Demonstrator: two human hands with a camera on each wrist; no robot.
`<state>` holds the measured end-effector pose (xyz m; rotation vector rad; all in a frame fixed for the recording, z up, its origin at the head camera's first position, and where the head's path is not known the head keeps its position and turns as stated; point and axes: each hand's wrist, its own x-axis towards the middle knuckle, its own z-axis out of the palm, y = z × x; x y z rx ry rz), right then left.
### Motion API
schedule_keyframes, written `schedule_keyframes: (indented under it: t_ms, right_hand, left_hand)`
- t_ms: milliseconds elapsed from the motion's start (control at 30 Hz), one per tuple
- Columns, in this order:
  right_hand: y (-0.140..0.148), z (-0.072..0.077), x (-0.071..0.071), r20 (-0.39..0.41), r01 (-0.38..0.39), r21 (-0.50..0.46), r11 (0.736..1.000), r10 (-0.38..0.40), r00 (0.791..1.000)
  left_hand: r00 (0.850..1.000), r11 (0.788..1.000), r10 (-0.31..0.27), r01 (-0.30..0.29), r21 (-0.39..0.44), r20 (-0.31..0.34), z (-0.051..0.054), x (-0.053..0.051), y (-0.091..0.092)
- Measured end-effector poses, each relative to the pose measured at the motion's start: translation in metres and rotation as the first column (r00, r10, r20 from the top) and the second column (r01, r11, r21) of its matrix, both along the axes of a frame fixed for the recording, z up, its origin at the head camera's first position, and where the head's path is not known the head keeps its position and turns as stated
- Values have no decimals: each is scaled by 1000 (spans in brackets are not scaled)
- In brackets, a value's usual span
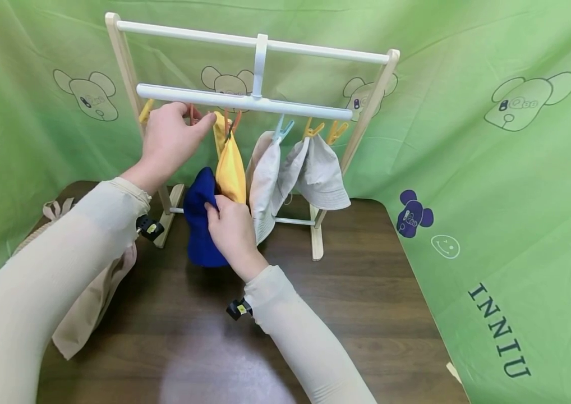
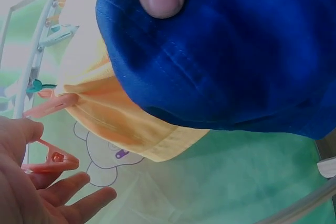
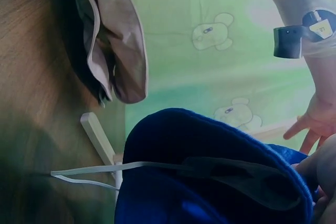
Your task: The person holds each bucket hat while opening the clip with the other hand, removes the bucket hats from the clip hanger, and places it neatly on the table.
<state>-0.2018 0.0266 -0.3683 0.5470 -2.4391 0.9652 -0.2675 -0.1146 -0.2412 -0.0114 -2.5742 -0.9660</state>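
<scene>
Raised at the left part of the white hanger bar (image 1: 245, 102), my left hand (image 1: 171, 137) pinches a pink clothespin (image 2: 55, 161) between thumb and finger. My right hand (image 1: 235, 230) grips the edge of a blue bucket hat (image 1: 202, 224) below the bar. The hat's hollow inside and a pale chin strap (image 3: 142, 164) show in the right wrist view. Beside it a yellow hat (image 1: 232, 171) hangs from an orange clothespin (image 1: 236, 120). Farther right, a whitish hat (image 1: 263, 185) hangs from a light blue clothespin (image 1: 284, 130), and a grey hat (image 1: 323, 174) from yellow clothespins (image 1: 337, 132).
A wooden-legged rack (image 1: 376, 106) with white rods carries the hanger on a brown table (image 1: 346, 314). Another yellow clothespin (image 1: 146, 110) hangs at the bar's left end. Beige cloth (image 1: 88, 308) lies at the left, partly behind my left arm. Green printed fabric (image 1: 492, 185) surrounds the table.
</scene>
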Motion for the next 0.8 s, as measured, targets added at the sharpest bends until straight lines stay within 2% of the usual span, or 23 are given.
schedule_keyframes:
  t_ms: [200,433,800]
  right_hand:
    - [0,-3,2,-2,-14,-6,1000,14,1000]
    - [-1,-5,2,-20,-9,1,1000,9,1000]
    - [-4,-11,3,-11,-20,-2,1000,20,1000]
  left_hand:
    - [999,1000,-28,28,4,26,2,2,-1]
    - [999,998,-42,41,39,26,3,2,-5]
    - [996,996,-71,69,51,47,-4,5,-12]
